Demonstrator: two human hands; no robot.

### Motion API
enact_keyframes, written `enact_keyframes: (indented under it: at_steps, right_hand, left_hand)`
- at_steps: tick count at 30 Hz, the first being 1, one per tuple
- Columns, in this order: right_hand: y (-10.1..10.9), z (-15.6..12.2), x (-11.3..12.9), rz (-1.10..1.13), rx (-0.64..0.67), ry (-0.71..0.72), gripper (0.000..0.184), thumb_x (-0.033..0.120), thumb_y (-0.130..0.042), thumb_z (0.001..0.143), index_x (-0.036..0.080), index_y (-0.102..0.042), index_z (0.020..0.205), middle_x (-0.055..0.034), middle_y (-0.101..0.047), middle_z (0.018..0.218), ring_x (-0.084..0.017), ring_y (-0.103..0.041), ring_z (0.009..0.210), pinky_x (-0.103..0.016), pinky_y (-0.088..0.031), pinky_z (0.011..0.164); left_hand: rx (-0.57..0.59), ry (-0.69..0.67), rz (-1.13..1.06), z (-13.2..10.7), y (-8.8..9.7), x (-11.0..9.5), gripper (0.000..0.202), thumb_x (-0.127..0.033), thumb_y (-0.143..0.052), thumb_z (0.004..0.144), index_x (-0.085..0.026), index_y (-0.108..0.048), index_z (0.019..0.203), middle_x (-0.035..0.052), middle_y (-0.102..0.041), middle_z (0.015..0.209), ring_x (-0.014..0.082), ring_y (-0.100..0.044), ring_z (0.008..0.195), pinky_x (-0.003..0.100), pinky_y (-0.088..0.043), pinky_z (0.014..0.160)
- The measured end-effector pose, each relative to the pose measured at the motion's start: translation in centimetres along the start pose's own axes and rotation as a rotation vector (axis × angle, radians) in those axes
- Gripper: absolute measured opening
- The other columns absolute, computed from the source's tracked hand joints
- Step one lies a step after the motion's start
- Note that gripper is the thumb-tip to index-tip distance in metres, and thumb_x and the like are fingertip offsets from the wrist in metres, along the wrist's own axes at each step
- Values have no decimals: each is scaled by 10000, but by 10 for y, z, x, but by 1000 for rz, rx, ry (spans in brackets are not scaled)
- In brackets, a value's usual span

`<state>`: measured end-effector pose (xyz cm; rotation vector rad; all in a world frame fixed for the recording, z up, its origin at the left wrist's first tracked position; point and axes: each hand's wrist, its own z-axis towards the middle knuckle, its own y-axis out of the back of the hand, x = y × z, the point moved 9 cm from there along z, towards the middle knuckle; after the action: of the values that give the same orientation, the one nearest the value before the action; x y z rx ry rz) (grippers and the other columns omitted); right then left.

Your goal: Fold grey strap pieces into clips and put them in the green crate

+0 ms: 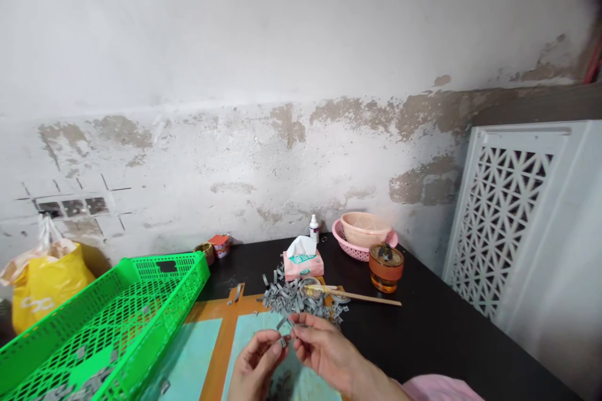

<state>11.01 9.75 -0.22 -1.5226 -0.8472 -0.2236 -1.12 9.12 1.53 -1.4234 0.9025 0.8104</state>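
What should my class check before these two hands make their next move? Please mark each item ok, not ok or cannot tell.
1. Left hand has a grip: ok, a small grey piece is pinched at its fingertips.
2. Right hand has a grip: ok, it appears to pinch a grey strip.
3. The two held parts are joined: cannot tell, fingers hide the meeting point.
4. Pile of grey strips is close by: ok, just beyond the hands.
5. Pile is free of other things: not ok, a wooden stick reaches over it.
6. Green crate is open-topped: ok.
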Motion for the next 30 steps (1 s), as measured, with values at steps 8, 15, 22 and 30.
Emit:
enact_keyframes:
  at_steps: [8, 15, 22, 30]
  right_hand:
    - [-13, -4, 17, -384, 48, 208, 412, 233, -862, 531, 141, -668, 883, 2, -659, 717, -120, -608, 598, -248, -466, 606]
    - [-1, 3, 20, -571, -28, 213, 406, 399, -841, 535, 118, -672, 773, -9, -649, 567, -135, -579, 526, -283, -460, 581]
    - [-5, -2, 17, -372, 58, 84, 334, 294, -839, 567, 108, -670, 788, -6, -624, 595, -109, -572, 552, -238, -402, 566]
    - [-7, -3, 10, -379, 71, 68, 265, 245, -799, 594, 129, -625, 756, 12, -617, 588, -95, -541, 517, -235, -381, 563]
  left_hand:
    - [-65, 17, -30, 3, 8, 7, 322, -305, -917, 472, -169, -749, 710, 5, -721, 645, 146, -652, 641, 194, -524, 635]
    - [-67, 61, -60, 1, 7, 8, 348, -307, -933, 438, -171, -734, 689, 3, -733, 637, 158, -676, 662, 211, -548, 664]
    - [-9, 113, -72, -1, 2, 11, 314, -238, -932, 474, -164, -743, 714, -20, -715, 640, 114, -664, 627, 168, -535, 630]
    - [10, 126, -70, -5, -3, 15, 305, -256, -924, 491, -153, -744, 715, 1, -708, 651, 114, -641, 609, 181, -530, 633]
